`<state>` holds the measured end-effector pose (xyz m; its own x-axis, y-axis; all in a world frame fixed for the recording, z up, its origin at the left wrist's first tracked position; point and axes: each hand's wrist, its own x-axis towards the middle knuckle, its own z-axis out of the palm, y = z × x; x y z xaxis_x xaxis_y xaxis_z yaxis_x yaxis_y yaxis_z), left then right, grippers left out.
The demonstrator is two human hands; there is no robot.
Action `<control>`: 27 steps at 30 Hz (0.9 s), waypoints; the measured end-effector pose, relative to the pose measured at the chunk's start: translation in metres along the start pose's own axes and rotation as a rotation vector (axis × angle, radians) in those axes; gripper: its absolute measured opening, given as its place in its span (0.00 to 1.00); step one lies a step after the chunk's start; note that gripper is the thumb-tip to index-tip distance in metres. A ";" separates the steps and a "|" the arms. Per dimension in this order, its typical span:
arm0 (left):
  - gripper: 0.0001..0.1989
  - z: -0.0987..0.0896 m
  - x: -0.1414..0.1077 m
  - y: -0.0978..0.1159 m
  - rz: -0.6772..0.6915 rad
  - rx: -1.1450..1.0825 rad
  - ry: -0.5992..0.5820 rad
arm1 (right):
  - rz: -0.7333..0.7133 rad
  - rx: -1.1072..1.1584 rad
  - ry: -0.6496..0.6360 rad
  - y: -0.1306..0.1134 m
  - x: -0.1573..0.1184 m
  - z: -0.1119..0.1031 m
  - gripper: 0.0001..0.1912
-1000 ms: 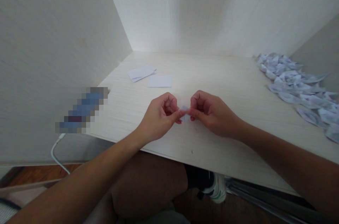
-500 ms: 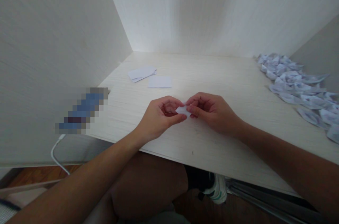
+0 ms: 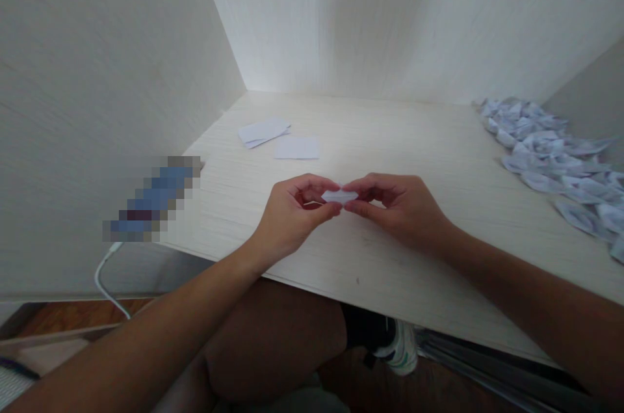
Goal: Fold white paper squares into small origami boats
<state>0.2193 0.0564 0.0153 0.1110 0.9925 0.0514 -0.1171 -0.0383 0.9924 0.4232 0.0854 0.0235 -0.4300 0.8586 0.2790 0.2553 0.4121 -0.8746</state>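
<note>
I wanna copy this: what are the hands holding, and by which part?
A small folded white paper. The left hand and right hand pinch its opposite long edges, near the middle.

The folded paper (image 3: 340, 196) is showing white, the tabletop (image 3: 400, 140) pale cream with faint streaks, the cable (image 3: 98, 279) white, the sock (image 3: 366, 327) black, the shoe (image 3: 403, 353) white with green.

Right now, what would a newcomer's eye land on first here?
Likely the heap of folded white papers along the right side of the tabletop. Next, near the center, the left hand and right hand pinching one small folded paper between them. A pixelated patch at the left edge, white cable below it, also stands out.
</note>
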 end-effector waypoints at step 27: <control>0.16 0.009 -0.007 -0.001 0.133 0.145 0.153 | -0.103 -0.134 0.093 -0.003 -0.002 0.001 0.06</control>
<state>0.2281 0.0483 0.0147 -0.0478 0.9833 0.1758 0.0230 -0.1749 0.9843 0.4229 0.0824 0.0252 -0.3792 0.8319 0.4052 0.3298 0.5306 -0.7808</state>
